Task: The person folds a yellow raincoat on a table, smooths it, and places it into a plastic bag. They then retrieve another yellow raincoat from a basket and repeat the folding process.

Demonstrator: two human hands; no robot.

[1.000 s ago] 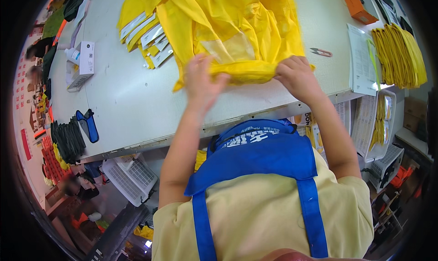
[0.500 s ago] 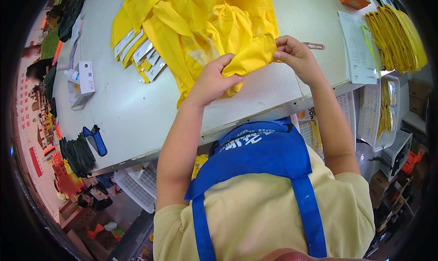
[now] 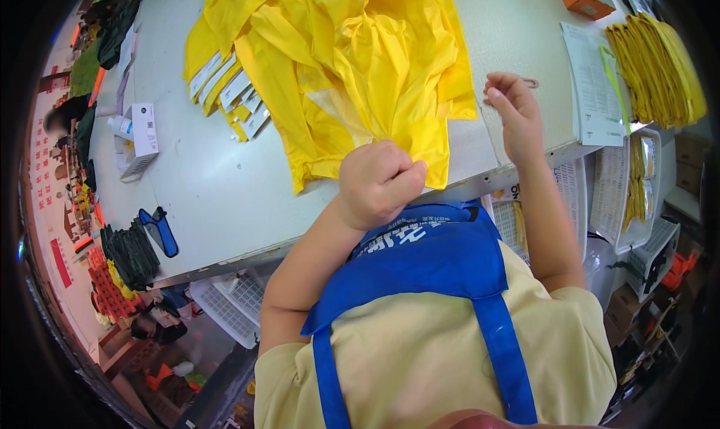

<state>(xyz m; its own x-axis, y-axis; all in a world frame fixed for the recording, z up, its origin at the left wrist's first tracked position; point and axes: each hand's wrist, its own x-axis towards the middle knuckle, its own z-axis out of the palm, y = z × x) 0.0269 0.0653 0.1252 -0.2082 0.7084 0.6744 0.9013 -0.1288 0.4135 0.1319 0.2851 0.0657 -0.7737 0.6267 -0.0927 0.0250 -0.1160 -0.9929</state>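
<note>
A yellow, thin-fabric garment lies bunched and creased across the far middle of the table. My left hand is closed in a fist on its near edge, and folds run together toward that grip. The cloth's near edge hangs close to the table's front rim. To the right, my right hand is off the fabric, its fingers bent and the thumb near the fingertips. Whatever it may pinch is too small to tell. Just behind its knuckles lies a small, narrow reddish tool, partly hidden by the hand.
Folded yellow pieces with white labels lie left of the garment. A white box, a blue-edged dark item and dark folded cloths are further left. Printed sheets and a yellow stack are at right; white crates stand below.
My right hand has let go of the cloth and moved right. My left hand has come nearer to me and tightened into a fist, and the garment has spread toward the table's front edge.
</note>
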